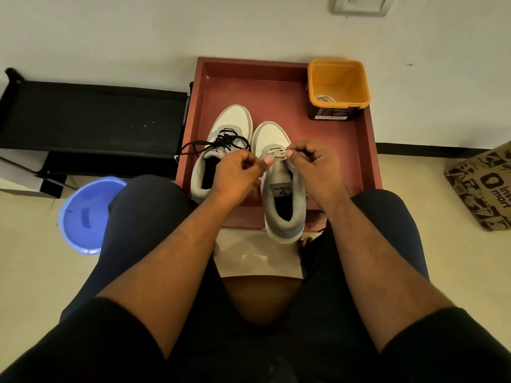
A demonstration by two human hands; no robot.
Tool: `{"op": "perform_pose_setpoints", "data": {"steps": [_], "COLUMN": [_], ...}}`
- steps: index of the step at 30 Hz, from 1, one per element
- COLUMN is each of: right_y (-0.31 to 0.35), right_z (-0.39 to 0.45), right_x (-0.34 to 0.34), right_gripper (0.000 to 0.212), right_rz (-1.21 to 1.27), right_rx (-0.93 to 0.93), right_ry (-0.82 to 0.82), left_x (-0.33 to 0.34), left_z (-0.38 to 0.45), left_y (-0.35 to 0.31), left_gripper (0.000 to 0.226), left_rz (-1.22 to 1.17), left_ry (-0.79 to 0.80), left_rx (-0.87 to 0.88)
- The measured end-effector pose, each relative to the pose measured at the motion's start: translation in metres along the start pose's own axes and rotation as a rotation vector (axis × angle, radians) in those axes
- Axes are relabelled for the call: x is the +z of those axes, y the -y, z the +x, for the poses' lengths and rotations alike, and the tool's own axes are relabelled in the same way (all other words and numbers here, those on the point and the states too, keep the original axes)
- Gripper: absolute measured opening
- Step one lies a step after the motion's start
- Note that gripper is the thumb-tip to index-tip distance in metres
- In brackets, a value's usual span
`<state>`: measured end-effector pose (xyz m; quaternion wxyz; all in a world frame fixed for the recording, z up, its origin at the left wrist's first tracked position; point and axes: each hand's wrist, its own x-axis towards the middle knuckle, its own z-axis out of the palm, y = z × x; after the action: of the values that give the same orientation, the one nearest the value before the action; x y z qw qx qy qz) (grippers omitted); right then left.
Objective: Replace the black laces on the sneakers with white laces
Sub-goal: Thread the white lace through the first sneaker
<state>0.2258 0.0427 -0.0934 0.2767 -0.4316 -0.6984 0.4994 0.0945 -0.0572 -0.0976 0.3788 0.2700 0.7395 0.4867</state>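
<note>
While lacing: both hands are pinching the white lace (279, 155) at the right sneaker's (279, 186) lower eyelets.
Left hand (237, 172): gripping one end.
Right hand (315, 167): gripping the other.
Next, likely: crossing the ends upward.
Left of it: the left sneaker (221, 150) is keeping its black lace (218, 143).

L sneaker (221, 150) black-laced (218, 142); R sneaker (282, 200) part white-laced (278, 154), side by side.

Beneath the curled fingers of the left hand (237, 172) and right hand (315, 164) the ends of the white lace (278, 155) are hidden, the wall socket (359, 5) is cut off by the top edge, and the contents of the yellow tub (338, 84) are too small to tell.
</note>
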Motion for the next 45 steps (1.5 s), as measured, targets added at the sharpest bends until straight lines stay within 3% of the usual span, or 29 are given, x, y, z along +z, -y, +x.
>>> {"op": "perform_pose_setpoints", "data": {"steps": [3, 6, 8, 11, 14, 19, 22, 26, 32, 35, 40, 42, 45], "right_y": [-0.007, -0.011, -0.015, -0.023, -0.025, -0.034, -0.038, -0.040, -0.041, -0.043, -0.045, -0.049, -0.056], "right_z": [0.014, 0.021, 0.023, 0.024, 0.019, 0.017, 0.016, 0.018, 0.015, 0.014, 0.014, 0.015, 0.016], "right_x": [0.002, 0.007, 0.011, 0.018, 0.022, 0.036, 0.045, 0.044, 0.046, 0.042, 0.038, 0.040, 0.045], "right_gripper": [0.009, 0.010, 0.009, 0.012, 0.014, 0.007, 0.025, 0.027, 0.023, 0.007, 0.012, 0.007, 0.011], "right_rz": [-0.164, -0.276, -0.295, -0.464, -0.601, -0.431, -0.309, -0.092, -0.170, -0.177, 0.049, 0.027, -0.103], "right_rx": [0.041, 0.010, 0.009, 0.023, 0.119, 0.303, 0.390, 0.427, 0.401, 0.392, 0.373, 0.351, 0.322], "right_ry": [-0.037, 0.028, 0.062, 0.071, 0.015, -0.138, -0.222, -0.264, -0.209, -0.196, -0.154, -0.102, 0.014], "left_x": [0.017, 0.024, 0.023, 0.021, 0.023, 0.025, 0.024, 0.024, 0.024, 0.023, 0.021, 0.025, 0.031], "left_z": [0.006, 0.008, 0.011, 0.015, 0.012, 0.009, 0.008, 0.010, 0.009, 0.008, 0.011, 0.015, 0.026], "left_y": [0.007, 0.009, 0.008, 0.008, 0.008, 0.002, 0.006, 0.007, 0.009, 0.008, 0.007, 0.011, 0.023], "left_gripper": [0.041, 0.057, 0.053, 0.037, 0.040, 0.051, 0.056, 0.056, 0.053, 0.043, 0.022, 0.020, 0.013], "left_rz": [0.202, 0.249, 0.266, 0.174, -0.017, -0.228, -0.269, -0.366, -0.395, -0.392, -0.374, -0.301, -0.028], "left_ry": [0.047, 0.036, 0.032, 0.113, 0.157, 0.262, 0.285, 0.279, 0.272, 0.283, 0.286, 0.198, 0.006], "left_rx": [-0.006, 0.015, 0.008, -0.066, -0.164, -0.250, -0.306, -0.348, -0.355, -0.364, -0.386, -0.357, -0.125]}}
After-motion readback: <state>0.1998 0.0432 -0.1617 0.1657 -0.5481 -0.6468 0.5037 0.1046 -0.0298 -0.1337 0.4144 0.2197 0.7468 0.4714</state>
